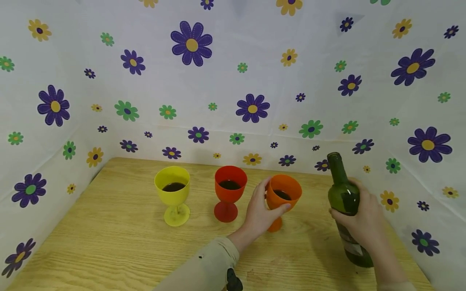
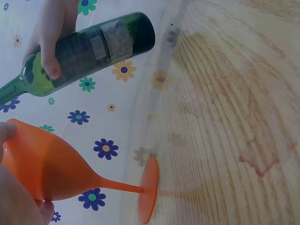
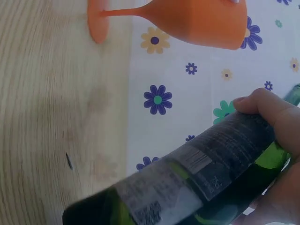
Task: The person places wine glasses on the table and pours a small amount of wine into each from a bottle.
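My left hand point(image 1: 257, 212) grips the bowl of an orange goblet point(image 1: 292, 186), thumb on the near side and fingers round the back. Dark liquid shows inside this goblet, which leans a little to the right. In the left wrist view, the goblet's round foot point(image 2: 149, 190) is close to the tabletop. Over on the right, my right hand point(image 1: 368, 222) holds a green glass wine bottle point(image 1: 339, 171) round its body. The bottle is uncapped, its neck tilted slightly left and its base close over the table. A label point(image 3: 194, 164) wraps its side, partly covered by the fingers.
Left of the orange goblet stand a red goblet point(image 1: 226, 196) and a yellow goblet point(image 1: 172, 198), both holding dark liquid. The wood-grain table point(image 1: 120, 242) has faint reddish stains point(image 2: 260, 159) near the front. White flowered cloth point(image 1: 218, 81) walls the back and both sides.
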A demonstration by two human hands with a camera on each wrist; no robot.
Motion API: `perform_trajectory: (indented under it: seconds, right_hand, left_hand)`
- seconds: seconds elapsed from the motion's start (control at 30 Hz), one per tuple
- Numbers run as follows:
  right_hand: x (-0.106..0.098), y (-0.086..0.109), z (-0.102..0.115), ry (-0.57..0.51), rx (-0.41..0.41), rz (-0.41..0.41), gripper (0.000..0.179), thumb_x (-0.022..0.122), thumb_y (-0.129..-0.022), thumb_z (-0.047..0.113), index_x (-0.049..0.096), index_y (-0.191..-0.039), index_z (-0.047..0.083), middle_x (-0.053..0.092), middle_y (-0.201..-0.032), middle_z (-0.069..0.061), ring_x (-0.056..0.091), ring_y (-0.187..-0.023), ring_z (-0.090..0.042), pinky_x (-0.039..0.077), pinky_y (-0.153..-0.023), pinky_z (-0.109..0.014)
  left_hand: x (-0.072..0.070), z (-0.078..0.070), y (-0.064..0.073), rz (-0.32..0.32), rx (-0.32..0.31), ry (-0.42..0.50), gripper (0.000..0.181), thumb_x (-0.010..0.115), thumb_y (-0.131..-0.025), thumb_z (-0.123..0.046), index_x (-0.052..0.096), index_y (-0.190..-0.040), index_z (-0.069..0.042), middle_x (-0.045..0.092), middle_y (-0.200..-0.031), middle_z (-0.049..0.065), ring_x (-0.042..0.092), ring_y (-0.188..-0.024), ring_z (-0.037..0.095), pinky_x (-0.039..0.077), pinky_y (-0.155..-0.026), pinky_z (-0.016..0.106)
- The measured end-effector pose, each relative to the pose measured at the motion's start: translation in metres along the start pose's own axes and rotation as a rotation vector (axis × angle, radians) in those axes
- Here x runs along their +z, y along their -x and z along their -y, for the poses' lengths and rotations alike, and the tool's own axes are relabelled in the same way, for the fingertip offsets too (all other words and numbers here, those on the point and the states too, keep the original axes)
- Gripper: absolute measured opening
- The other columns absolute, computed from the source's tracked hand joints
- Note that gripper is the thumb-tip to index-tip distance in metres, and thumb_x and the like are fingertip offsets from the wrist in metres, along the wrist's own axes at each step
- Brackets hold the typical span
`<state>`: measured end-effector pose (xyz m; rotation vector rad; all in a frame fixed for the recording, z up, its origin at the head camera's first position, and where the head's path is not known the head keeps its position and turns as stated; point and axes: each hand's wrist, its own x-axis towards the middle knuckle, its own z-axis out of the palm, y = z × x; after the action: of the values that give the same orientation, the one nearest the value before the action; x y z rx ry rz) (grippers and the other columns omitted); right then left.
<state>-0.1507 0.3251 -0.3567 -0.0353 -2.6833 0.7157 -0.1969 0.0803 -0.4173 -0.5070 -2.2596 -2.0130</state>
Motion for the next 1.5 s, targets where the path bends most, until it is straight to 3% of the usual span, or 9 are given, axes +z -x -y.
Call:
perform_trajectory:
  seconds: [0.17,0.33,0.57,0.83,1.13,1.5]
  right_hand:
    - [0.004,-0.013,-0.003,-0.194,0.11,-0.015,0.098,0.076,-0.082,0.026,0.008,-0.151,0.008,0.029,-0.135,-0.033,0.038,-0.114,-0.052,0.037,-0.082,-0.073]
    - [0.006,-0.026,-0.003,-0.332,0.194,-0.055,0.103,0.075,-0.083,0.031,0.002,-0.152,0.012,0.021,-0.146,-0.029,0.033,-0.124,-0.051,0.035,-0.089,-0.071]
    - [0.012,-0.047,-0.005,-0.383,0.24,-0.071,0.105,0.075,-0.082,0.037,-0.002,-0.152,0.018,0.018,-0.15,-0.024,0.029,-0.129,-0.049,0.031,-0.096,-0.069]
    - [0.027,-0.066,-0.016,-0.447,0.301,-0.119,0.104,0.076,-0.081,0.036,0.0,-0.152,0.022,0.019,-0.151,-0.019,0.028,-0.132,-0.042,0.031,-0.101,-0.062]
    - [0.034,-0.078,-0.028,-0.461,0.338,-0.164,0.1,0.075,-0.081,0.035,0.004,-0.151,0.026,0.02,-0.152,-0.014,0.03,-0.132,-0.037,0.031,-0.104,-0.058]
    - [0.03,-0.081,-0.036,-0.53,0.417,-0.158,0.098,0.074,-0.082,0.034,0.002,-0.148,0.036,0.022,-0.152,-0.015,0.031,-0.133,-0.036,0.029,-0.107,-0.054]
  left_hand:
    - [0.0,0.001,0.0,-0.001,0.013,-0.015,0.077,0.075,-0.083,-0.035,0.034,-0.145,-0.017,0.044,-0.138,-0.003,0.045,-0.119,0.015,0.04,-0.1,0.041]
    - [0.001,0.002,-0.001,0.0,0.004,-0.01,0.077,0.076,-0.082,-0.034,0.035,-0.145,-0.019,0.044,-0.137,-0.005,0.045,-0.118,0.013,0.04,-0.101,0.041]
    - [0.001,0.001,-0.002,-0.003,0.004,-0.012,0.077,0.076,-0.082,-0.033,0.035,-0.145,-0.017,0.045,-0.138,-0.003,0.045,-0.119,0.015,0.039,-0.101,0.044]
    - [0.001,0.002,-0.003,-0.003,-0.007,-0.028,0.077,0.077,-0.081,-0.034,0.035,-0.144,-0.02,0.045,-0.137,-0.007,0.045,-0.117,0.01,0.04,-0.1,0.037]
    - [0.001,0.003,-0.003,-0.008,0.004,-0.025,0.077,0.077,-0.081,-0.034,0.036,-0.144,-0.021,0.046,-0.135,-0.008,0.045,-0.117,0.009,0.04,-0.099,0.037]
    - [0.0,0.003,-0.002,-0.014,0.008,-0.038,0.077,0.077,-0.08,-0.035,0.036,-0.144,-0.021,0.046,-0.135,-0.008,0.044,-0.119,0.009,0.04,-0.1,0.033]
